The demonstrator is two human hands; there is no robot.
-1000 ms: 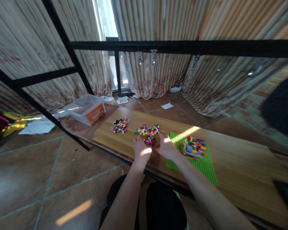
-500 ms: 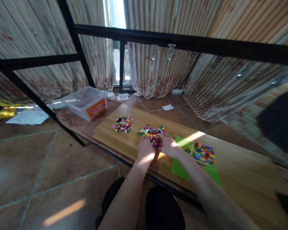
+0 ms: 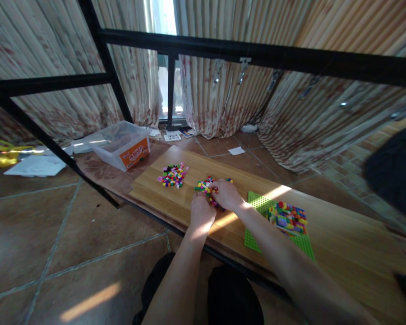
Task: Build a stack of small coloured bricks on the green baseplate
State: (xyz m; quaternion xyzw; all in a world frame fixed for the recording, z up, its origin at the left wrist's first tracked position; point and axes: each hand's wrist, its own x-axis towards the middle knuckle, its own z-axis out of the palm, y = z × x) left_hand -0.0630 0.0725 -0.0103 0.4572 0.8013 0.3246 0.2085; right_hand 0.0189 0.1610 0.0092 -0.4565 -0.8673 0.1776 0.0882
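A pile of small multicoloured building bricks [image 3: 205, 185] lies on the wooden board, partly covered by both hands. My left hand [image 3: 201, 210] rests at its near edge, fingers bent inward against the bricks. From the right, my right hand [image 3: 227, 195] reaches over the pile with its fingers curled down among the pieces. Both hands look closed, but what lies between the fingertips is too small to make out. Beside my right forearm is a green studded baseplate [image 3: 252, 241], bearing a cluster of joined colourful bricks [image 3: 290, 218].
A second brick pile [image 3: 173, 176] sits farther left on the wooden board [image 3: 155, 198]. Behind it stands a clear plastic bin [image 3: 111, 151] with an orange label. A black metal frame [image 3: 189, 43] crosses above the board, and curtains [image 3: 223, 99] hang beyond.
My right hand has moved left and slightly forward, over the pile, covering bricks that lay between the hands. My left hand has shifted slightly left.
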